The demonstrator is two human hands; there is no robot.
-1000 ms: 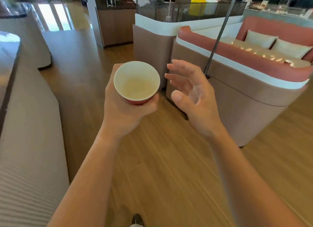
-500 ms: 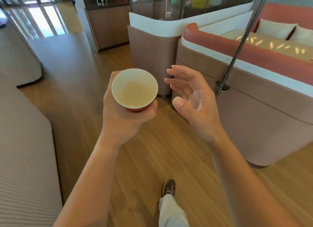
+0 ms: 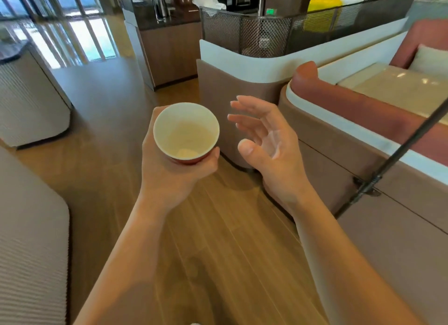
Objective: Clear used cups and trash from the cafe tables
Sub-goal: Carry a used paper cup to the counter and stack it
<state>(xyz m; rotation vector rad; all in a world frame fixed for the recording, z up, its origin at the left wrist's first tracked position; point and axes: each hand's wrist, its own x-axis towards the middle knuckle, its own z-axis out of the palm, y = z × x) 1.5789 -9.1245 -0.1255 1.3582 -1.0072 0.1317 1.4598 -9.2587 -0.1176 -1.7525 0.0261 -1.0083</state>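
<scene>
A red paper cup with a cream inside is held upright in front of me, above the wooden floor. It looks empty apart from a pale stain at the bottom. My left hand grips it round its lower wall, thumb on the right side. My right hand hovers just right of the cup, palm turned toward it, fingers spread and loosely bent, holding nothing and not touching the cup.
A booth sofa with a red back rim stands close on the right, a thin black pole leaning across it. A ribbed beige bench lies at left. Ahead are a curved partition and a dark service counter. Wooden floor runs between.
The view has advanced along the aisle toward the counter; the partition and sofa end are nearer. Both hands keep the same pose, the cup still in my left hand.
</scene>
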